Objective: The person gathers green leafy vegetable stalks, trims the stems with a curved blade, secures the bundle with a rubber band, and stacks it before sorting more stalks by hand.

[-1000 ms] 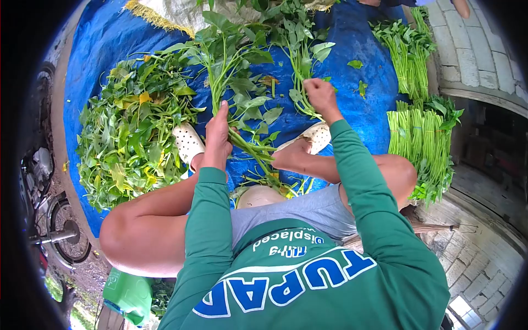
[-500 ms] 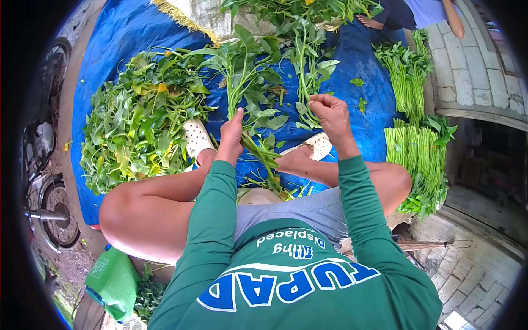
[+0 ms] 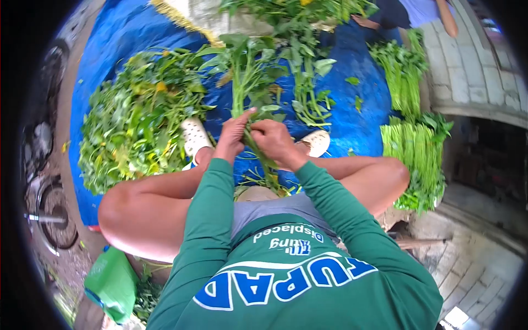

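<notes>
My left hand [image 3: 234, 135] is closed round a bunch of leafy green stems [image 3: 242, 88], whose leaves point away from me and whose cut ends hang toward my lap. Right beside it, my right hand [image 3: 272, 140] is closed against the same stems, just below the leafy part. More loose stems [image 3: 311, 93] lie on the blue tarp [image 3: 352, 104] beyond my right hand. On the left is a large heap of loose leaves [image 3: 137, 121], some of them yellow.
Tied bundles of green stems [image 3: 412, 157] stand at the right edge, with more bundles [image 3: 401, 82] behind. A pale sack [image 3: 236, 22] bears more greens at the top. Another person's arm [image 3: 448, 19] shows top right. A green container [image 3: 113, 280] is lower left.
My right hand has moved left from the loose stems on the tarp to the bunch in my left hand and closed there. The view has also shifted a little.
</notes>
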The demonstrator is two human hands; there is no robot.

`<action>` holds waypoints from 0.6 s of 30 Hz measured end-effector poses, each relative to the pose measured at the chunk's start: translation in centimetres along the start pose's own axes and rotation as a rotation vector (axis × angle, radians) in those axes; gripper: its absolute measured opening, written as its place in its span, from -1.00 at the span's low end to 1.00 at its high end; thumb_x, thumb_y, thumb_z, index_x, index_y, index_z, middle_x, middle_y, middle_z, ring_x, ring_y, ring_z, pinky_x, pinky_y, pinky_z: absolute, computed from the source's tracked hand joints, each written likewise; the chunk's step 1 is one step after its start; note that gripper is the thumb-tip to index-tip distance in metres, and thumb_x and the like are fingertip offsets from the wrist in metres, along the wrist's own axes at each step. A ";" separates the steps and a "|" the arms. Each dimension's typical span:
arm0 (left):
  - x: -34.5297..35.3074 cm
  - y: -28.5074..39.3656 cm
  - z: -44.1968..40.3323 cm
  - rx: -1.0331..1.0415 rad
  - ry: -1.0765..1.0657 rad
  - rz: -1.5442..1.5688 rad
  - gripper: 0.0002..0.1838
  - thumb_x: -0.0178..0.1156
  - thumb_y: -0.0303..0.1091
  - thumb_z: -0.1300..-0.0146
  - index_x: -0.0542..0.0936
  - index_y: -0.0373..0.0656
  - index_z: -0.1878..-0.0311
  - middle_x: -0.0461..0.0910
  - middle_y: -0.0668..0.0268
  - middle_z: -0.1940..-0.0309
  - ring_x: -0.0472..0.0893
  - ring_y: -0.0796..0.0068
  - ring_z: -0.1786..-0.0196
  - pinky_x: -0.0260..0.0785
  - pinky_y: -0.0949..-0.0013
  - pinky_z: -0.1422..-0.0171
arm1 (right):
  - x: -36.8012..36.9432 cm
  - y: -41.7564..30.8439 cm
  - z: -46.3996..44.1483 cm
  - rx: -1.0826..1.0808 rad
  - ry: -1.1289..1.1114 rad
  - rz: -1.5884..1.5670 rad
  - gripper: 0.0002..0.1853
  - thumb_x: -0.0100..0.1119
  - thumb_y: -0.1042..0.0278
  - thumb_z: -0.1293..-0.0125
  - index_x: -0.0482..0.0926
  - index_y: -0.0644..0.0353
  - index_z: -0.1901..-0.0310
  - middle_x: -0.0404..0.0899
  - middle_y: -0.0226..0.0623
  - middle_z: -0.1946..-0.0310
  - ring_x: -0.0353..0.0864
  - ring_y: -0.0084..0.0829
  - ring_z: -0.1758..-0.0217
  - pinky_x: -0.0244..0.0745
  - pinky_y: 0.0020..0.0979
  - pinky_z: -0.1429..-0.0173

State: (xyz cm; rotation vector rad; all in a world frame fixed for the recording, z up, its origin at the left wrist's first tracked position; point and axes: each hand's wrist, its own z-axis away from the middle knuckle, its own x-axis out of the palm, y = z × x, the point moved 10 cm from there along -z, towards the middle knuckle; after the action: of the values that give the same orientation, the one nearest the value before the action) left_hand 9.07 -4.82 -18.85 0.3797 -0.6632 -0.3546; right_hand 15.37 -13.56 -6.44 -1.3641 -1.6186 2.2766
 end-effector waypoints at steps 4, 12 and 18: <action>-1.6 1.3 -0.5 0.113 0.124 0.046 -0.62 0.54 -0.19 -0.32 0.71 -0.32 0.03 0.76 0.21 0.30 0.73 0.38 0.35 0.59 0.23 0.25 | -2.6 -6.6 1.5 -0.289 0.040 0.320 -0.89 0.43 0.34 -0.32 0.78 0.12 0.18 0.70 -0.24 0.15 0.66 -0.07 0.03 0.55 -0.10 -0.02; -4.4 7.1 0.4 0.291 0.336 -0.177 -0.65 0.53 -0.17 -0.31 0.73 -0.29 0.10 0.70 0.27 0.38 0.66 0.43 0.42 0.50 0.29 0.32 | -5.4 0.1 2.1 0.127 -0.680 0.072 -0.76 0.33 0.32 -0.35 0.80 0.22 0.03 0.81 -0.17 0.13 0.78 -0.13 0.07 0.67 -0.14 -0.05; -0.1 6.9 2.0 0.212 0.316 -0.191 -0.66 0.55 -0.15 -0.30 0.73 -0.19 0.06 0.65 0.35 0.36 0.59 0.48 0.38 0.44 0.34 0.27 | -12.8 28.1 -5.4 0.648 0.033 0.547 -0.62 0.27 0.15 -0.39 0.77 0.22 -0.07 0.78 0.14 -0.07 0.76 0.17 -0.18 0.66 0.04 -0.28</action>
State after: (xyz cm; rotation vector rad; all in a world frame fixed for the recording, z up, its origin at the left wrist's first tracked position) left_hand 9.00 0.81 -14.37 0.6888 -0.3554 -0.3962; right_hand 38.96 -28.59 -20.63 -1.7471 -0.4097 2.6588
